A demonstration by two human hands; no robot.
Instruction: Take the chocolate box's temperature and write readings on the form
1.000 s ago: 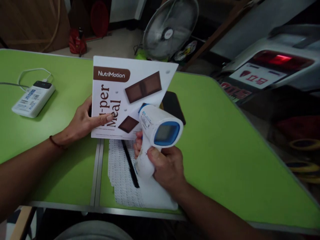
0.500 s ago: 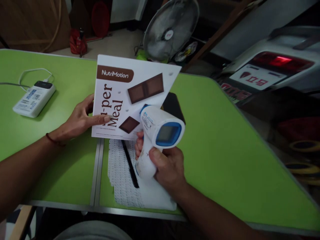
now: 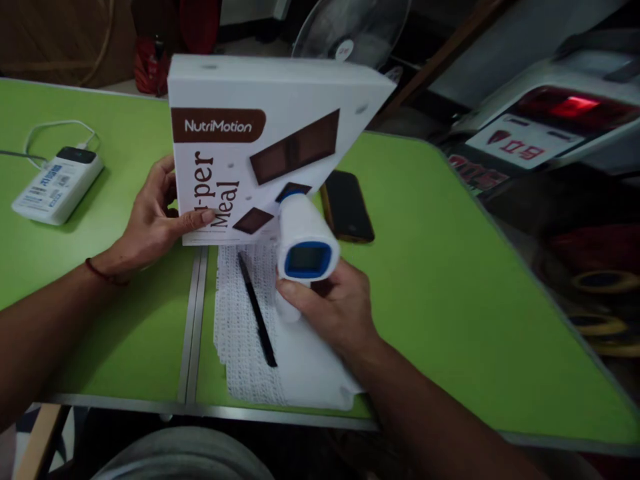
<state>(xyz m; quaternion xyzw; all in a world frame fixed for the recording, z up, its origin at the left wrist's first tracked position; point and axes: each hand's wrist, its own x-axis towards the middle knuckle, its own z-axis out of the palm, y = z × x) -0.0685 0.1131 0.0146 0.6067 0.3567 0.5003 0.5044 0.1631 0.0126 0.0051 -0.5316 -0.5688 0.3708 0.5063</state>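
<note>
My left hand grips the lower left edge of a white NutriMotion box, its thumb on the printed front and its fingers behind. The box is tilted, so its top side shows. Wrapped round the handle of a white and blue infrared thermometer is my right hand. The thermometer's nose points at the lower front of the box, and its small screen faces me. Below them, printed papers lie on the table with a black pen across them.
On the green table, a dark phone lies right of the box. A white power bank with a cable plugged in is at the left. Beyond the table stand a fan and a white case with a red light.
The box has risen and tipped, bringing its top side into view. My right hand has turned the thermometer and shifted it slightly left and up. More of the phone shows.
</note>
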